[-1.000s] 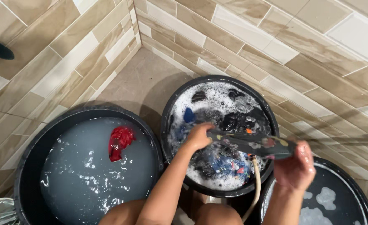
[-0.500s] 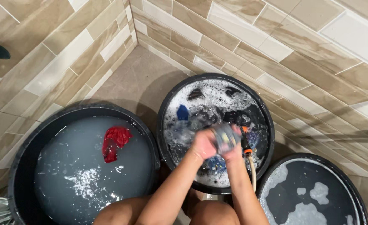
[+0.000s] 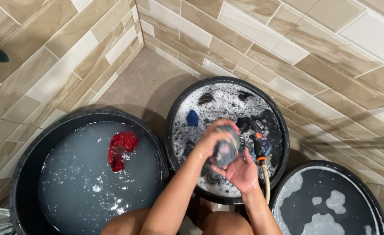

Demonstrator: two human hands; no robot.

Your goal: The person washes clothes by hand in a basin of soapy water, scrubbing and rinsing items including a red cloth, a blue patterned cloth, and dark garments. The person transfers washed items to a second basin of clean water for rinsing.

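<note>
Centre: soapy black tub (image 3: 174,130) below my hands; wringing step. My left hand (image 3: 211,139) and right hand (image 3: 243,172) both close tightly round the bunched grey garment (image 3: 226,148); next, firmer opposing twists seem needed

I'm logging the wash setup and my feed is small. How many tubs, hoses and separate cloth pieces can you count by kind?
Round black plastic tubs: 3, the left one, the sudsy middle one, the right one
Beige hose with orange fitting: 1
Red cloth floating in the left tub: 1
Bunched grey cloth between left hand and right hand: 1
Total: 6
</note>
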